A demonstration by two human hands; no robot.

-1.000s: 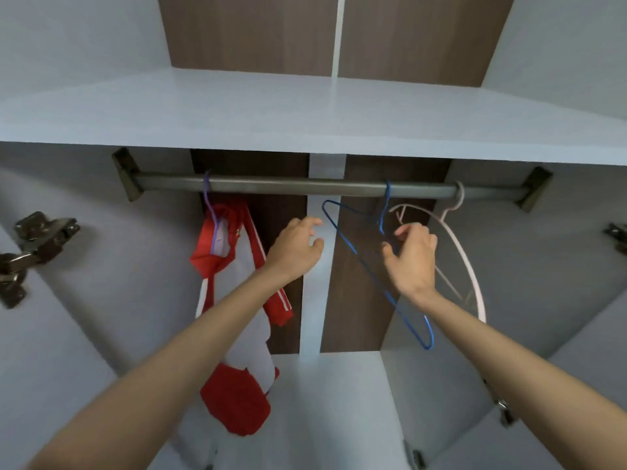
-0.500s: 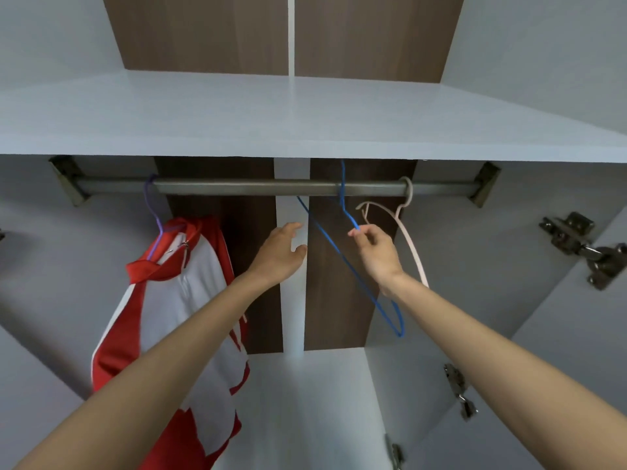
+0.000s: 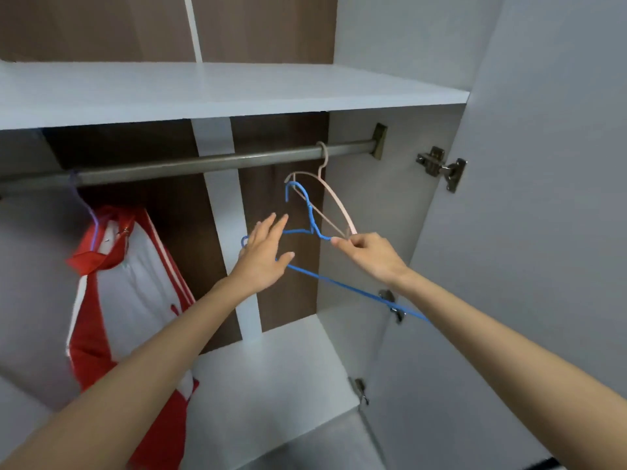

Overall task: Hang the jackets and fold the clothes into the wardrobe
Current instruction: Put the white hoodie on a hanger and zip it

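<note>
**Blue hanger pinched below the rail**

We see our right hand point(image 3: 373, 256) pinching the blue hanger point(image 3: 311, 218) between thumb and fingertips point(image 3: 337, 241), at the shoulder just beside its neck. The hanger hangs tilted in the air. Its hook points up and to the left, below the rail point(image 3: 203, 164) and not around it, and its long bottom bar slants down to the right, passing under our right forearm.

Our left hand point(image 3: 263, 256) is spread, fingers straight and slightly apart, palm facing into the wardrobe. It lies over the hanger's left end, so the blue loop peeks out on both sides of it. We cannot tell whether the palm touches the wire.

Just behind the blue hanger, a pink hanger point(image 3: 336, 201) hooks over the rail near its right bracket. Its lower end comes close to our right fingertips.

Well to the left, a red and white jacket point(image 3: 115, 283) hangs from the rail on a purple hanger point(image 3: 84, 206).

A white shelf point(image 3: 203, 93) runs above the rail. The open door point(image 3: 543, 232) stands at the right, with a metal hinge point(image 3: 441, 167) on its inner edge.
</note>
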